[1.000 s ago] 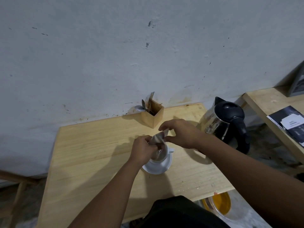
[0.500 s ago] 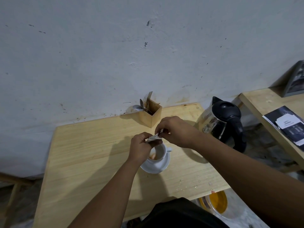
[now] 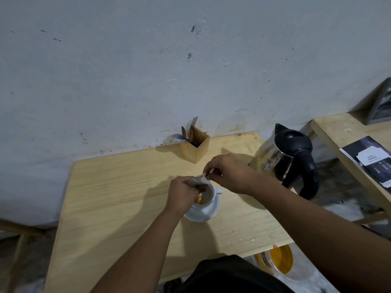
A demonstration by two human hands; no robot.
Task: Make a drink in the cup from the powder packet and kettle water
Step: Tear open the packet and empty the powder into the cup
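Observation:
A white cup [image 3: 209,198] stands on a white saucer [image 3: 206,214] in the middle of the wooden table [image 3: 118,187], with orange-brown powder visible inside. Both hands hold a small grey powder packet [image 3: 198,181] flat just above the cup's far-left rim. My left hand [image 3: 182,195] grips its left end and partly covers the cup. My right hand [image 3: 226,174] pinches its right corner. A steel kettle [image 3: 289,159] with a black lid and handle stands at the table's right edge.
A wooden holder [image 3: 195,148] with forks and spoons stands at the back by the wall. A second wooden surface [image 3: 338,132] at the right carries dark leaflets. A yellow-lidded container [image 3: 279,260] sits on the floor below the table's front edge.
The packet has gone from tipped upright over the cup to lying flat between both hands. The hands have lifted slightly, uncovering powder in the cup.

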